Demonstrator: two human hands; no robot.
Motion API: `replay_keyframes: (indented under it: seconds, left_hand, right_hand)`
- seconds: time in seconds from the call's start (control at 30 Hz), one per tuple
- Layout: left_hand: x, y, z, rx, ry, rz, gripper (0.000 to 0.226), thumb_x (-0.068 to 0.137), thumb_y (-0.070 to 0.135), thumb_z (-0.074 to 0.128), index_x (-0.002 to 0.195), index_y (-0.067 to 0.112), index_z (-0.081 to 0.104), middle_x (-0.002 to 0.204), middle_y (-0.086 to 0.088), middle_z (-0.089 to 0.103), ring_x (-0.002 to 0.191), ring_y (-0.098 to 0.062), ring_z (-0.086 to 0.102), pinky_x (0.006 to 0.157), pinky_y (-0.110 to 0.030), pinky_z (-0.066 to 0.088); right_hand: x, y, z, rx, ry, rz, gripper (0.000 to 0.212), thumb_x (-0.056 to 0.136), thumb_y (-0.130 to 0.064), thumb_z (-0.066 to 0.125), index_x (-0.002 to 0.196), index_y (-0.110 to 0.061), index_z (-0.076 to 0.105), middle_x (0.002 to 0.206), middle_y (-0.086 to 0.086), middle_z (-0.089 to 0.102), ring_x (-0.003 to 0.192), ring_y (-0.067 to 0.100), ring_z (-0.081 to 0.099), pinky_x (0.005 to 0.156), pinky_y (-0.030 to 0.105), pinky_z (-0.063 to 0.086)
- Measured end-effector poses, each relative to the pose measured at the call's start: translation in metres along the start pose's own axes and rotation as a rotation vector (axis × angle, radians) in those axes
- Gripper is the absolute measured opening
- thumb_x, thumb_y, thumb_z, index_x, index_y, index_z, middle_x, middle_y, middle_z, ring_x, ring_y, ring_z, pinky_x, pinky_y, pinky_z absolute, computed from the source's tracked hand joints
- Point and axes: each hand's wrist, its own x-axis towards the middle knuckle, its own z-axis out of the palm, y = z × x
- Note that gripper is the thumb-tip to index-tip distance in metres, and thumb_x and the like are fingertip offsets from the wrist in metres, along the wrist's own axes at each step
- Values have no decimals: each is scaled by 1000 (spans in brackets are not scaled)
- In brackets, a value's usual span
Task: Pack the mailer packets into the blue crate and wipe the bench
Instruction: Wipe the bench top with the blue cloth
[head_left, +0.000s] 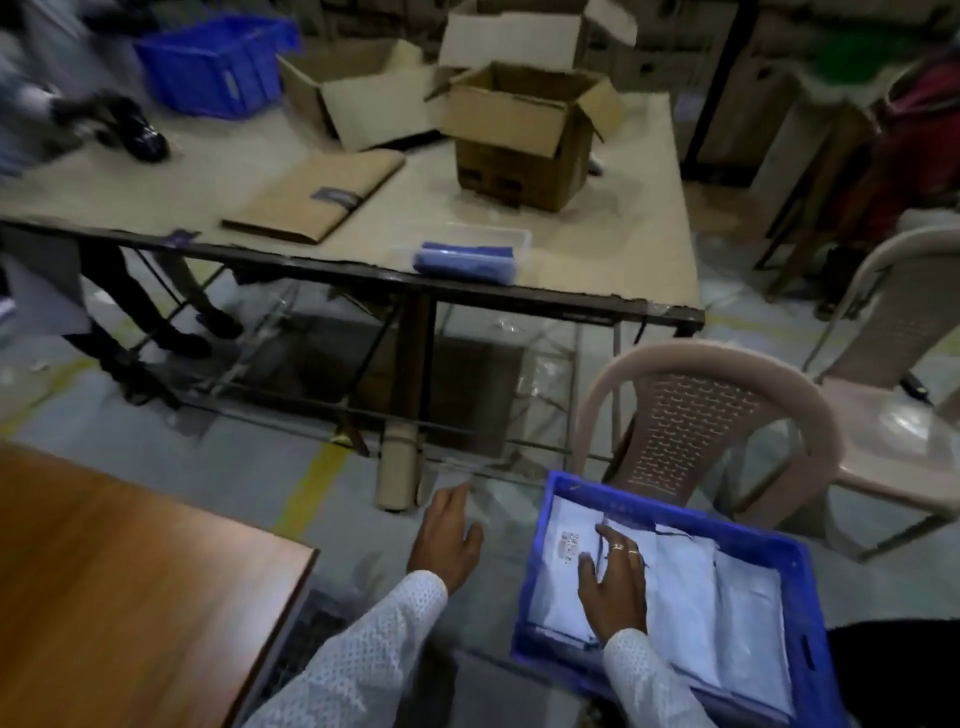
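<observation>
Barcode label on packet (570, 545), unreadable

The blue crate (795, 571) under the right hand (615, 582) holds white mailer packets (691, 587), one with a black printed label just left of the fingers. Both sleeves (363, 649) are white with a fine dotted weave. Left of the left hand (449, 535) the desk (114, 582) is orange-brown woodgrain. Beyond the hands, the far desk (623, 249) is pale beige, carrying brown cardboard boxes (524, 140), a second blue crate (213, 62), and a blue bundle (467, 262), possibly cloth. The chair (696, 415) is pinkish-beige with a perforated back. A yellow stripe (311, 483) crosses the grey floor.
</observation>
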Motion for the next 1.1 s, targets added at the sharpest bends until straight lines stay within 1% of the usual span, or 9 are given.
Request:
replay_keyframes:
  seconds: [0.23, 0.37, 0.47, 0.53, 0.57, 0.63, 0.73, 0.9, 1.1]
  left_hand:
    - [11, -15, -97, -28, 125, 85, 53, 96, 20, 58, 145, 10, 43, 148, -10, 42, 137, -27, 41, 112, -34, 34]
    - [33, -13, -141, -40, 204, 165, 49, 94, 16, 62, 141, 7, 50, 139, -12, 50, 129, -26, 50, 109, -31, 37]
    - [63, -12, -173, -7, 125, 209, 49, 93, 18, 64, 141, 14, 52, 132, -9, 55, 113, -19, 59, 100, -24, 44]
    - [86, -12, -194, 36, 48, 238, 47, 93, 20, 65, 139, 16, 55, 127, -7, 58, 100, -12, 59, 88, -14, 42]
    - [99, -11, -204, 66, 36, 257, 46, 92, 21, 66, 137, 17, 56, 124, -7, 59, 98, -12, 59, 86, -14, 42]
    - [126, -8, -223, 99, 40, 274, 46, 92, 23, 67, 136, 18, 57, 121, -6, 60, 101, -14, 59, 91, -22, 47]
    - [177, 1, -248, 150, 41, 256, 47, 92, 28, 66, 137, 21, 55, 123, -4, 59, 110, -17, 57, 101, -36, 48]
    - [273, 19, -270, 197, 28, 249, 43, 92, 28, 65, 134, 19, 58, 127, -10, 60, 117, -25, 57, 100, -31, 43]
    - [385, 40, -271, 206, 31, 177, 42, 97, 31, 58, 136, 17, 56, 132, -15, 57, 124, -31, 52, 104, -37, 42]
  right_hand:
    - [7, -105, 27, 69, -14, -124, 41, 92, -7, 61, 132, -9, 55, 136, 12, 54, 132, 30, 45, 111, 38, 35]
    - [29, -160, 29, 115, -16, -226, 37, 93, -11, 60, 130, -15, 57, 132, 8, 55, 126, 25, 51, 108, 38, 40]
    - [59, -200, 29, 101, -20, -300, 30, 94, -15, 59, 124, -19, 61, 127, 3, 57, 122, 21, 54, 107, 40, 43]
    - [85, -226, 30, 78, -24, -341, 26, 93, -17, 59, 119, -18, 64, 122, 4, 59, 117, 21, 56, 104, 41, 46]
    - [99, -239, 31, 63, -15, -362, 25, 93, -17, 59, 117, -16, 65, 120, 5, 60, 115, 22, 57, 102, 42, 47]
    - [131, -264, 32, 39, -3, -386, 24, 92, -17, 60, 115, -14, 67, 117, 6, 62, 113, 23, 58, 100, 41, 48]
    - [190, -298, 34, 0, -39, -367, 24, 90, -20, 63, 113, -16, 67, 119, 6, 59, 114, 22, 56, 101, 32, 44]
    - [299, -350, 42, -133, -88, -348, 27, 89, -25, 64, 113, -12, 67, 119, 12, 62, 116, 28, 55, 102, 32, 41]
    - [399, -377, 64, -226, -139, -242, 24, 90, -25, 62, 110, -12, 67, 118, 16, 65, 115, 32, 57, 100, 37, 47]
